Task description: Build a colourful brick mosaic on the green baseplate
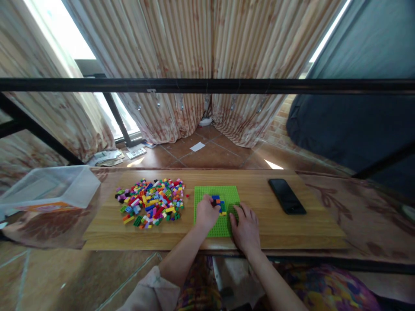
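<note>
A green studded baseplate (201, 192) lies on the wooden board. Near its middle sits a small cluster of toy building bricks (222, 205) in blue, orange, green, yellow and dark colours. My left hand (206, 214) is over the left side of this cluster, its fingers pinched together at the bricks; whatever is between the fingertips is hidden. At the plate's right edge rests my right hand (247, 226), with thumb and fingers apart and nothing in it. Its fingertips touch the plate's edge.
Loose bricks (151, 203) in many colours lie in a heap to the left on the wooden board (266, 235). A black phone (287, 196) lies at the right. Past the board's left end stands a clear plastic bin (74, 185). A black rail (207, 85) crosses beyond the board.
</note>
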The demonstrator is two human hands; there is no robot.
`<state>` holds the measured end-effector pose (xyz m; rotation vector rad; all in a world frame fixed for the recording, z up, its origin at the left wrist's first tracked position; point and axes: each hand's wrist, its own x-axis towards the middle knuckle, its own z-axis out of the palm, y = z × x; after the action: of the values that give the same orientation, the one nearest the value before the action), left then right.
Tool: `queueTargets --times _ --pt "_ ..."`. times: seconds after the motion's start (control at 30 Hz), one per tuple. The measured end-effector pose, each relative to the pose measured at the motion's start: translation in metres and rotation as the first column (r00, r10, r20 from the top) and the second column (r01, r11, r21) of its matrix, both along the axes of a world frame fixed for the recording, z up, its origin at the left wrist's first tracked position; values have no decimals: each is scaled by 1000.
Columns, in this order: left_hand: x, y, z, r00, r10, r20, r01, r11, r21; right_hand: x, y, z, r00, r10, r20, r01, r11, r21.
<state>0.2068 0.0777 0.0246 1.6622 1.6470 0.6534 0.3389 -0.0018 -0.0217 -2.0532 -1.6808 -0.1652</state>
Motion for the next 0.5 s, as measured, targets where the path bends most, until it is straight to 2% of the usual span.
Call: queueTargets --times 0.17,0.27,0.43,0.5 --pt "-2 -6 3 997 -26 71 24 999 24 1 2 -1 1000 8 16 -8 1000 21" --pt "-15 -19 2 994 -52 101 47 998 46 3 2 -4 1000 15 18 -16 999 42" --pt "-67 -49 -5 981 -74 178 55 992 110 7 1 -11 999 40 32 -42 997 72" --pt "-91 -56 -7 984 -30 175 8 992 126 9 1 -14 998 46 34 -49 995 84"
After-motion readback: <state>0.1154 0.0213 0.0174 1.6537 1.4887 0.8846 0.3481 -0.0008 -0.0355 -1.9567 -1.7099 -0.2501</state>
